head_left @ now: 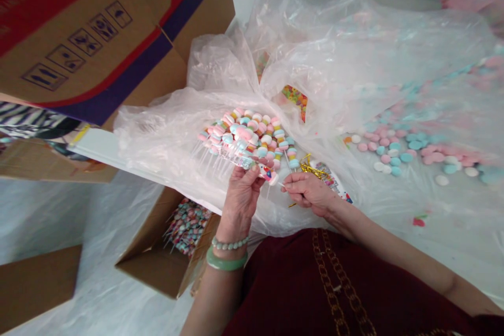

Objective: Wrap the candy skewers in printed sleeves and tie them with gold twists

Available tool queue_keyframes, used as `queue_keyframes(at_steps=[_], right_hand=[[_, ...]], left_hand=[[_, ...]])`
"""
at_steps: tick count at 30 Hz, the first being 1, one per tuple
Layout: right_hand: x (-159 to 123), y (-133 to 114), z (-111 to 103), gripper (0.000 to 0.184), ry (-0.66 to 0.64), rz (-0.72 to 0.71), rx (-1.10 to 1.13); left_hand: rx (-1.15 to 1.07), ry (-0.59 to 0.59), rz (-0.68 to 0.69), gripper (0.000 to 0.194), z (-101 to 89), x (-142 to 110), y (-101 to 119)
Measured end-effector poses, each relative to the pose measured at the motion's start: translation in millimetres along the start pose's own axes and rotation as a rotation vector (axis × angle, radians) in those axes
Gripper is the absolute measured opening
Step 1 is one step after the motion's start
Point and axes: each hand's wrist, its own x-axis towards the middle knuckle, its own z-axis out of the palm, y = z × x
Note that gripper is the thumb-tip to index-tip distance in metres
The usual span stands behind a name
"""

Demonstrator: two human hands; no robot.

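My left hand (242,194) is closed around the sticks of a fanned bunch of pastel candy skewers (248,134), held over crumpled clear plastic. A beaded bracelet and a green bangle sit on that wrist. My right hand (309,191) is pinched on the stick end of one skewer (285,160) at the right side of the bunch, close to the left hand. Gold twist ties (313,168) and small printed bags lie just beyond the right hand.
Loose pink, blue and white candy discs (394,152) lie on the plastic-covered table (452,210) at right. A big cardboard box (98,26) stands at upper left. An open carton (165,252) with several finished skewers sits low left. Crumpled plastic bags (315,58) fill the middle.
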Motion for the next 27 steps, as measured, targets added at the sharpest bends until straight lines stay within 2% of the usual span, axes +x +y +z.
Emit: queue_keyframes(at_steps=[4, 10, 14, 18, 21, 27], right_hand=[[0, 2, -1, 0.017, -0.033, -0.026, 0.089], [-4, 1, -6, 0.016, -0.144, 0.045, 0.175], [-4, 2, -3, 0.016, -0.127, 0.011, 0.138], [-4, 0, 4, 0.016, -0.048, -0.047, 0.054], [-5, -3, 7, 0.018, 0.010, -0.080, -0.010], [-3, 0, 3, 0.018, 0.016, -0.088, 0.034]], left_hand=[[-0.016, 0.017, 0.028, 0.032, 5.7, 0, -7], [-0.108, -0.044, -0.117, 0.033, 1.3, 0, 2], [-0.233, 0.005, -0.088, 0.020, 2.6, 2, 3], [-0.277, 0.084, -0.039, 0.007, 12.6, 4, -4], [-0.238, 0.082, -0.014, 0.012, 20.8, 2, -7], [-0.079, -0.035, -0.014, 0.026, 26.0, -3, -11]])
